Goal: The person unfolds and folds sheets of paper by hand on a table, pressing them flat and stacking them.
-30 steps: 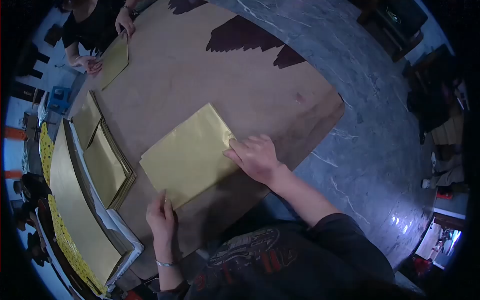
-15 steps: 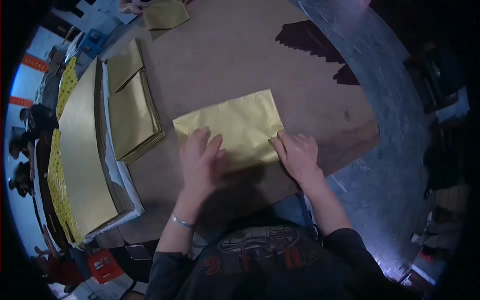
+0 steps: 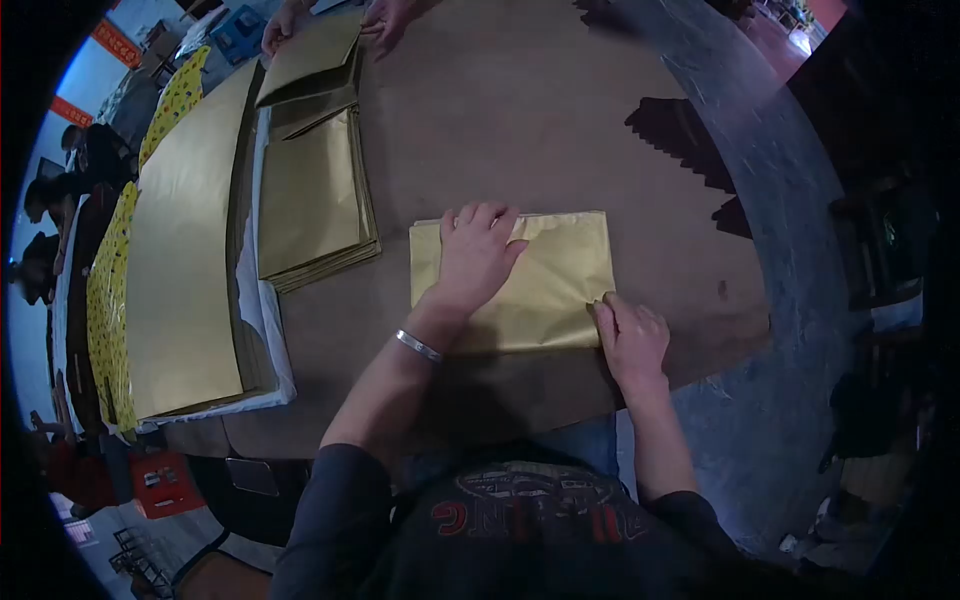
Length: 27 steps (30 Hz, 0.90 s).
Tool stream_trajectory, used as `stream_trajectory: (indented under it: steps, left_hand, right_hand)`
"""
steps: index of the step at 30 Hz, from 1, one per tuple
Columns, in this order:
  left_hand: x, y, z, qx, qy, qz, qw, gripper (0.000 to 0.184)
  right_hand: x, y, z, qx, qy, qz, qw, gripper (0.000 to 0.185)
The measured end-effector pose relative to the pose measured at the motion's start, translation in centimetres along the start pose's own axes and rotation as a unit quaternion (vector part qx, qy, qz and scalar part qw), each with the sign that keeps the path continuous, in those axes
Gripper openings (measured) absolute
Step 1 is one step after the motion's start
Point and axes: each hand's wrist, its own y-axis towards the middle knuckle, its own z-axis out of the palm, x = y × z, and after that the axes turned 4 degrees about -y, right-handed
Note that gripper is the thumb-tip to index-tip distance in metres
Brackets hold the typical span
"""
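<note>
A folded sheet of gold paper [image 3: 555, 270] lies in front of me on the brown tabletop, slightly creased at its lower right. My left hand [image 3: 478, 255], with a silver bracelet [image 3: 418, 346] on the wrist, rests on its upper left part, fingers laid flat over the far edge and thumb apart. At the lower right edge my right hand [image 3: 635, 340] pinches the paper between thumb and curled fingers. To the left of the sheet sits a stack of folded gold paper [image 3: 310, 205].
Large gold sheets [image 3: 190, 240] lie piled at the left beside a yellow patterned cloth [image 3: 110, 290]. Across the table a co-worker's hands [image 3: 385, 20] hold another folded gold paper [image 3: 312, 58] over the stack. Dark zigzag-edged pieces [image 3: 685, 145] lie at the right edge.
My left hand has slid from the near left part of the paper up to its far edge. The co-worker's gold paper has come over the stack. My head view has shifted.
</note>
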Motion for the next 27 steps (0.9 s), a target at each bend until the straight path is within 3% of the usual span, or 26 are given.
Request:
stream_trajectory:
  steps: [4, 6, 11, 17, 27]
  left_hand:
    - [0.4, 0.4, 0.2, -0.027, 0.014, -0.002, 1.0, 0.033]
    - [0.8, 0.9, 0.2, 0.0, 0.0, -0.061, 0.998, 0.026]
    - [1.9, 1.9, 0.2, 0.006, -0.02, -0.088, 0.996, 0.013]
    - [1.6, 2.0, -0.5, 0.021, -0.019, -0.114, 0.993, 0.018]
    - [2.6, 2.1, -0.1, 0.037, -0.003, -0.063, 0.997, 0.018]
  right_hand:
    - [0.2, 0.0, -0.1, 0.017, 0.01, 0.014, 1.0, 0.017]
    - [0.3, 0.0, -0.1, 0.022, -0.003, 0.015, 1.0, 0.017]
    - [-0.1, -0.3, 0.1, 0.02, -0.027, 0.006, 0.999, 0.016]
    - [-0.1, -0.3, 0.2, 0.021, -0.007, 0.003, 1.0, 0.018]
    - [0.1, -0.2, 0.0, 0.024, -0.009, 0.006, 1.0, 0.016]
